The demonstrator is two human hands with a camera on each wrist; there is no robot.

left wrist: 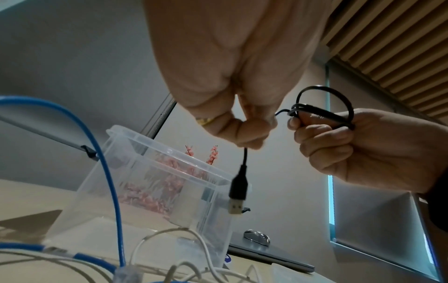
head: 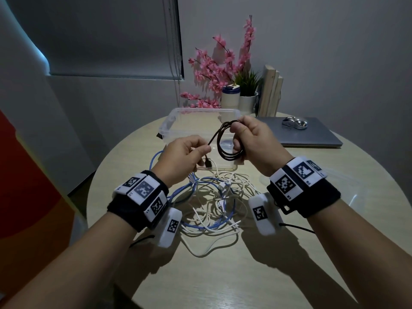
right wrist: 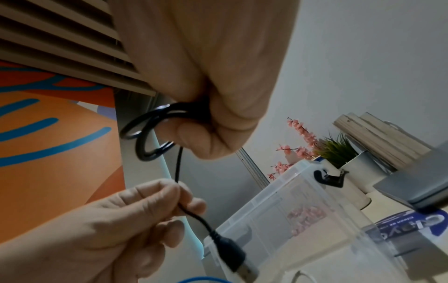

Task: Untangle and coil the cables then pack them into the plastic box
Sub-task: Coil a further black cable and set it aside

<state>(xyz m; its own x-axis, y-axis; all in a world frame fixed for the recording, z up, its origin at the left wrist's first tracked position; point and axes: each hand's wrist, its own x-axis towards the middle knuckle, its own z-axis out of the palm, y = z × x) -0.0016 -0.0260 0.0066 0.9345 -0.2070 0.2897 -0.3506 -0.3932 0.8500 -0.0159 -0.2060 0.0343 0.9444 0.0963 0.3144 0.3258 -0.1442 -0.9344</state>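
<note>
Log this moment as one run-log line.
right hand: grips black cable coil | left hand: pinches its free end | plastic box: open | blue and white cables: tangled on table

From my remote seat: a round, pale wood-grain table [head: 223,275] stands in a dim room with grey walls. Behind the table, to its left, a grey roller blind [head: 107,34] covers a window, cool light leaking at its edge. Left of the table, an orange wall panel [head: 20,186] shows. Above the table, a slatted wooden ceiling [left wrist: 392,47] runs across.
</note>
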